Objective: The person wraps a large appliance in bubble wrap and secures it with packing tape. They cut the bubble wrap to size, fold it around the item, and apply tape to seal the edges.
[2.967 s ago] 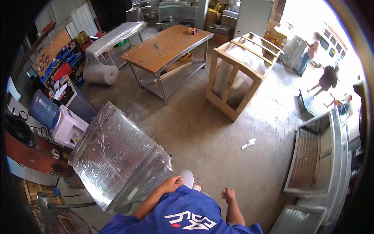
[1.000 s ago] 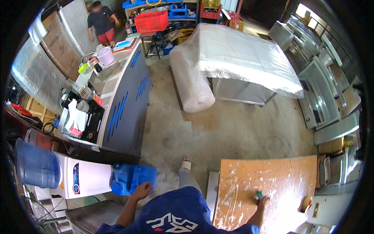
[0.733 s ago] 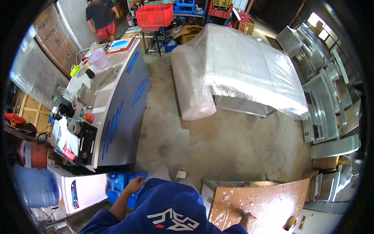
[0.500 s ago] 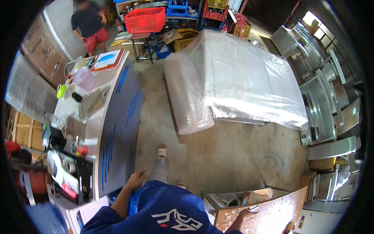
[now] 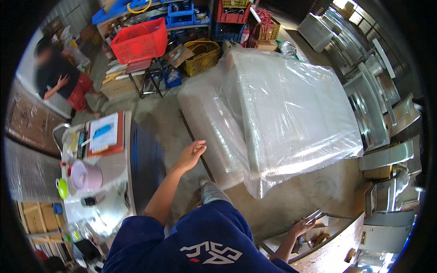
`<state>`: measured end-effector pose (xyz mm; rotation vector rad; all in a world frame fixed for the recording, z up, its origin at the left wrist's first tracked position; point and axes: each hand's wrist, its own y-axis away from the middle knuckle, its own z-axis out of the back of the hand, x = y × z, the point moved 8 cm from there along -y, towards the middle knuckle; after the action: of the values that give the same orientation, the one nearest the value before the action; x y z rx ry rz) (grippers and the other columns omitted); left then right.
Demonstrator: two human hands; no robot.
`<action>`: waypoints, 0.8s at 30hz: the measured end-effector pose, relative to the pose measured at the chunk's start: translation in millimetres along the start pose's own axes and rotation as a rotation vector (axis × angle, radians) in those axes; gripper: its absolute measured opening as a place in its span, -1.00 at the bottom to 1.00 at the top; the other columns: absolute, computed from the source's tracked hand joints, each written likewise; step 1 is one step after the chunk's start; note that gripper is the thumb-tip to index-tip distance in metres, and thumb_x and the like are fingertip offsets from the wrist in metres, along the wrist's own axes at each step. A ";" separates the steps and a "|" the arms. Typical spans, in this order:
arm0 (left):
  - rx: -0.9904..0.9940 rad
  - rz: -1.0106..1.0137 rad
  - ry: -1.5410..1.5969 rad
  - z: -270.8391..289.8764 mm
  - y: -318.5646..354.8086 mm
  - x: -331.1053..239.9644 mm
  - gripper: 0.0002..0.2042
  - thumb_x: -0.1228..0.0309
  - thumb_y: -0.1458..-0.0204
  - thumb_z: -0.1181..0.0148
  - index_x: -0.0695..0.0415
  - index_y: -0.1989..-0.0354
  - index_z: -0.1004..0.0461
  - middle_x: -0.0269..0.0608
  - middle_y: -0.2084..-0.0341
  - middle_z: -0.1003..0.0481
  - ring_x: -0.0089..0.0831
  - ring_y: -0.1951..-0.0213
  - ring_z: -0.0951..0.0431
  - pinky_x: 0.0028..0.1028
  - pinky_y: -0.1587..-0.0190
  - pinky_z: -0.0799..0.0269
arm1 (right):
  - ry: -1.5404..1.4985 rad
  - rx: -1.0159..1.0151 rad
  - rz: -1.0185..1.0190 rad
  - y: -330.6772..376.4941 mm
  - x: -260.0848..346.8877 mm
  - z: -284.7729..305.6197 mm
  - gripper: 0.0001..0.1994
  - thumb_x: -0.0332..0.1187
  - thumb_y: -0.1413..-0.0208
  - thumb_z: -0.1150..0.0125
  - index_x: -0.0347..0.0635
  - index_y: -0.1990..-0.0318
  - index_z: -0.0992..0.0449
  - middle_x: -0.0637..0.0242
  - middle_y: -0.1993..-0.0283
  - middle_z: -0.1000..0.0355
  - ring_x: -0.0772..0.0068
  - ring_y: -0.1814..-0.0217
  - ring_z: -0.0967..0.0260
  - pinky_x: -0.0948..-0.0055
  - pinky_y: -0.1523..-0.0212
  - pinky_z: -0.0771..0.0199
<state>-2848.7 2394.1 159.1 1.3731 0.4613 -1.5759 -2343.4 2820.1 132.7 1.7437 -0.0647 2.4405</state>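
Two empty hands: left hand point(image 5: 190, 154) spread above concrete floor point(image 5: 300, 200), right hand point(image 5: 302, 225) loose beside plastic-wrapped table point(image 5: 296, 109).

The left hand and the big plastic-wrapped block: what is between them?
In the head view, only bare concrete floor lies between the open left hand and the plastic-wrapped block. The hand hangs in the air, close to the block's near edge, not touching it.

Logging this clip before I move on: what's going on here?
A person in a blue shirt walks across a workshop floor. The left hand swings out open and empty, close to the plastic-wrapped table and the roll of bubble wrap leaning beside it. The right hand hangs low by the edge of a wooden-topped table, apparently empty. A cluttered workbench stands to the left, and another person stands farther off.
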 end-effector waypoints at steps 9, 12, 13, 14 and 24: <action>0.018 -0.093 0.057 68.0 -241.3 -51.5 -0.50 0.06 -0.23 -0.05 0.20 -0.18 -0.39 -0.05 0.00 -0.52 -0.23 -0.08 -0.50 -0.34 -0.14 -0.35 | -0.087 0.039 0.057 56.3 82.8 -240.2 -0.57 -0.35 -0.32 0.01 -0.12 -0.30 -0.18 0.29 0.39 -0.33 0.57 0.51 -0.18 0.57 0.57 -0.16; 0.061 -0.130 0.067 93.7 -316.5 -82.9 -0.49 0.05 -0.23 -0.03 0.22 -0.16 -0.40 -0.11 -0.04 -0.48 -0.34 -0.05 -0.48 -0.39 -0.08 -0.37 | -0.008 0.101 0.095 70.3 97.9 -286.3 -0.53 -0.43 -0.24 0.01 -0.20 -0.30 -0.17 0.32 0.41 -0.30 0.57 0.51 -0.16 0.54 0.56 -0.18; 0.082 -0.121 0.099 100.1 -341.3 -98.7 -0.49 0.06 -0.23 -0.03 0.22 -0.16 -0.40 -0.13 -0.04 -0.48 -0.36 -0.04 -0.47 -0.40 -0.06 -0.37 | 0.027 0.101 0.109 73.0 104.5 -296.8 -0.51 -0.45 -0.21 0.01 -0.22 -0.30 -0.17 0.33 0.42 -0.29 0.57 0.52 -0.15 0.54 0.56 -0.19; 0.097 -0.112 0.137 106.0 -368.0 -112.4 -0.50 0.06 -0.23 -0.03 0.22 -0.16 -0.40 -0.15 -0.04 -0.48 -0.38 -0.02 -0.47 -0.41 -0.05 -0.37 | 0.103 0.098 0.108 71.3 108.5 -301.7 -0.50 -0.46 -0.19 0.01 -0.23 -0.30 -0.16 0.32 0.41 -0.29 0.57 0.51 -0.16 0.53 0.55 -0.20; 0.011 -0.067 0.204 82.7 -659.0 -111.2 -0.36 -0.03 -0.15 -0.10 0.20 -0.26 -0.28 -0.05 -0.15 -0.38 -0.22 -0.18 -0.36 -0.20 -0.16 -0.28 | 0.271 0.277 -0.088 175.7 182.3 -334.6 -0.50 -0.52 -0.26 0.07 -0.21 -0.35 -0.09 0.15 0.09 -0.49 0.54 0.40 -0.41 0.54 0.45 -0.39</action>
<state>-3453.2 2682.8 89.5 1.5485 0.6282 -1.5000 -2739.7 2701.8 203.7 1.4507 0.3865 2.6956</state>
